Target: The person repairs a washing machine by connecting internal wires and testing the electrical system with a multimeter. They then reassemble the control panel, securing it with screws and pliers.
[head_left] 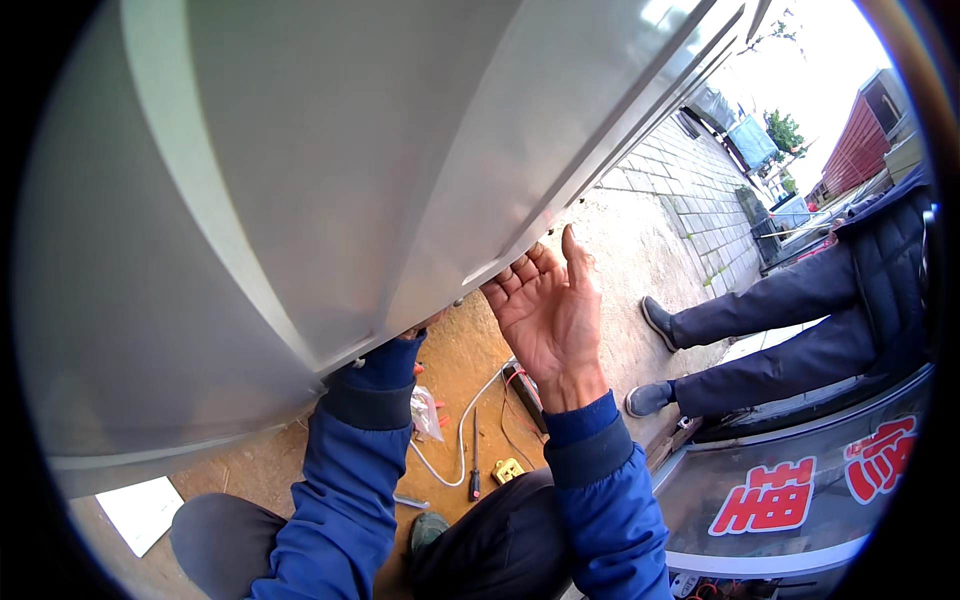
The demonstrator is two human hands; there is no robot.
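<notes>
A large pale grey metal panel (330, 150), perhaps the side of an appliance or cabinet, fills the upper left and leans over me. My left hand (430, 323) reaches past its lower edge; only a sliver of skin shows and the fingers are hidden. My right hand (548, 318) is palm up, thumb stretched out, fingers slightly bent with their tips at the panel's edge. Nothing shows in its palm. On the ground below lie a screwdriver (475, 455) with a dark shaft, a grey cable (461, 440), a long black tool or box (524, 392) and a clear plastic bag (428, 415).
A yellow object (509, 471) lies near my knee. White paper (140, 512) is at the lower left. To the right stands a person in dark trousers (770, 300), beside a glass-topped case (790, 490) with red lettering. Paving (690, 200) stretches behind.
</notes>
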